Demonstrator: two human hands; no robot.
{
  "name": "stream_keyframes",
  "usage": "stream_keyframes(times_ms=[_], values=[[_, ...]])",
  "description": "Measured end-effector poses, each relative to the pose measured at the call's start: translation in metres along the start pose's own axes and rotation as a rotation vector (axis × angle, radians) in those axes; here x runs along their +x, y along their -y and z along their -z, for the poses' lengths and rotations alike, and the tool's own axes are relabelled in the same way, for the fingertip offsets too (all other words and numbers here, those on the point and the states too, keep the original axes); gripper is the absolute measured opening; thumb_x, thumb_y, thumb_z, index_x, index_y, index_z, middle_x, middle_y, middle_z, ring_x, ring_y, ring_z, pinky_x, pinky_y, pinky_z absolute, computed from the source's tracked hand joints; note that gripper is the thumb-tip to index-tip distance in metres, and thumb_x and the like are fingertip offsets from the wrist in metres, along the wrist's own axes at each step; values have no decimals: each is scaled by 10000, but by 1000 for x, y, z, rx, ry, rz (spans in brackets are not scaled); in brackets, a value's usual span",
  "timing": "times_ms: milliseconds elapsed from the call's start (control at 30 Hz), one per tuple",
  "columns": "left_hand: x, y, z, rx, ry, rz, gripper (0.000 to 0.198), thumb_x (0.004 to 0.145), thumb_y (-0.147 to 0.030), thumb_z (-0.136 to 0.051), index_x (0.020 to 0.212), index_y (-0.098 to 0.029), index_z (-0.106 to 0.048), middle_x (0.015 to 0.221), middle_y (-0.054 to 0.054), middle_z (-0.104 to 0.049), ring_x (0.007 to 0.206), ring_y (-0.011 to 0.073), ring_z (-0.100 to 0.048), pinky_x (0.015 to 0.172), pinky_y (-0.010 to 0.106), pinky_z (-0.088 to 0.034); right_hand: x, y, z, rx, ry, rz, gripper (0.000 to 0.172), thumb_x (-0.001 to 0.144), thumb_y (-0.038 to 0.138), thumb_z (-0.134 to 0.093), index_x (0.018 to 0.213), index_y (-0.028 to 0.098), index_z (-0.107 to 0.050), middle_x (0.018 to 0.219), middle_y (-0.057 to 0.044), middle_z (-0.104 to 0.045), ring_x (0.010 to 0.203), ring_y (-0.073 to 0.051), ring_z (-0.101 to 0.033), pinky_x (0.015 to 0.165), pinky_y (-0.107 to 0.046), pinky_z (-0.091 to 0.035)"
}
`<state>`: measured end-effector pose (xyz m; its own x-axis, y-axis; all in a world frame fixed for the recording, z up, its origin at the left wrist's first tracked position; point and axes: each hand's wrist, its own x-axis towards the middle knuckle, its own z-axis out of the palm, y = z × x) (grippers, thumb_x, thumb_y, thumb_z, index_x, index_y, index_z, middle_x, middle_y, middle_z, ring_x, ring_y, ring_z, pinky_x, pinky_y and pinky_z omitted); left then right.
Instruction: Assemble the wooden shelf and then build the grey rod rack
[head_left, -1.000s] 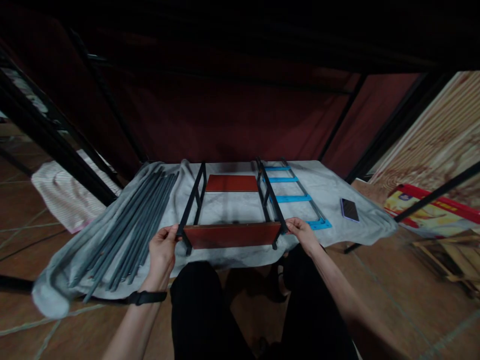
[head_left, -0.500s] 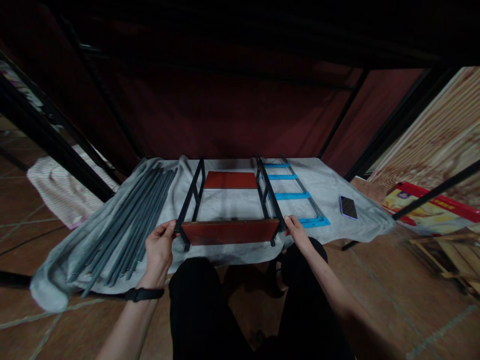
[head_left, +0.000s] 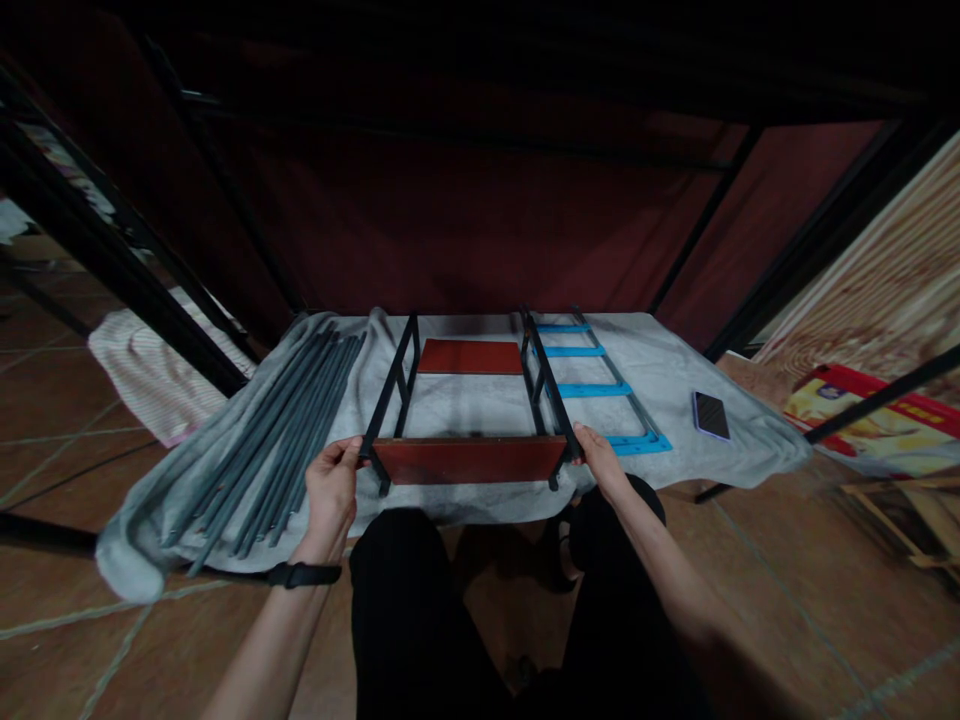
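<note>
A black metal rack frame lies on the grey cloth, with a reddish-brown board across its near end and a second such board at the far end. My left hand pinches the near left corner of the frame, and a dark band circles that wrist. At the opposite near corner, my right hand has its fingers closed on the frame. The fingertips of the right hand are partly hidden. Just right of the rack lies a grey ladder-like frame with blue crosspieces.
Several grey tubes lie bundled at the left of the cloth. A phone rests on the right side. Black posts flank the surface, with a dark red panel behind. A red and yellow box stands at right.
The whole view has shifted a little, so everything appears slightly farther right. Both hands keep their hold on the rack frame's near corners, and the rack stays in place on the cloth.
</note>
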<state>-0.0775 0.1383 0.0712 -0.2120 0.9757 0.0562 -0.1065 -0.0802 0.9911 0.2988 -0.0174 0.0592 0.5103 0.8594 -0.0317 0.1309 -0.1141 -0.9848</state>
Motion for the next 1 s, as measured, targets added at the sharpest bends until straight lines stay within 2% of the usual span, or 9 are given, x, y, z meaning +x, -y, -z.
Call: stream_keyframes(times_ms=[133, 300, 567, 700, 800, 900, 1000], values=[[1, 2, 0, -41, -30, 41, 346, 553, -393, -763, 748, -137, -634, 691, 0, -610, 582, 105, -531, 542, 230, -440, -1, -8, 7, 17, 18, 15, 420, 815, 648, -493, 714, 241, -465, 596, 32, -519, 556, -162, -514, 589, -310, -447], [3, 6, 0, -16, -15, 0, 292, 592, -385, -739, 698, -142, -617, 641, -8, -586, 556, 97, -503, 537, 224, -420, 3, -9, 14, -176, 29, 142, 360, 844, 598, -479, 760, 249, -447, 639, 37, -539, 633, -161, -525, 657, -300, -441], [-2, 8, -2, 21, -38, -116, 202, 696, -345, -691, 751, -158, -636, 654, -18, -582, 570, 88, -478, 559, 213, -392, -1, 0, 8, -293, -15, 140, 418, 868, 652, -395, 720, 261, -413, 565, 33, -469, 574, -180, -491, 598, -322, -408], [-2, 11, 0, 25, -37, -119, 226, 690, -361, -695, 770, -155, -650, 684, -10, -598, 585, 90, -492, 573, 216, -405, -1, 2, 2, -194, -23, 52, 455, 839, 693, -397, 706, 258, -411, 530, 42, -428, 488, -165, -446, 525, -322, -388], [-1, 13, 3, 24, -23, -79, 288, 665, -401, -714, 793, -150, -653, 715, 0, -617, 595, 97, -513, 586, 226, -426, -1, 4, 3, -128, -18, 11, 476, 811, 717, -420, 705, 253, -421, 537, 42, -442, 497, -161, -450, 522, -315, -407], [-2, 10, 4, 0, -12, -23, 334, 641, -419, -728, 815, -144, -654, 739, 7, -626, 602, 101, -529, 599, 234, -441, -2, 6, 9, -115, 7, 31, 448, 796, 688, -479, 734, 244, -454, 590, 33, -503, 575, -167, -497, 589, -312, -436], [-4, 5, 3, 21, -13, -34, 283, 662, -399, -709, 777, -145, -657, 692, 0, -607, 587, 97, -515, 599, 227, -430, -2, 6, 16, -168, 76, 107, 412, 792, 643, -523, 747, 236, -473, 618, 37, -509, 620, -159, -487, 636, -301, -425]])
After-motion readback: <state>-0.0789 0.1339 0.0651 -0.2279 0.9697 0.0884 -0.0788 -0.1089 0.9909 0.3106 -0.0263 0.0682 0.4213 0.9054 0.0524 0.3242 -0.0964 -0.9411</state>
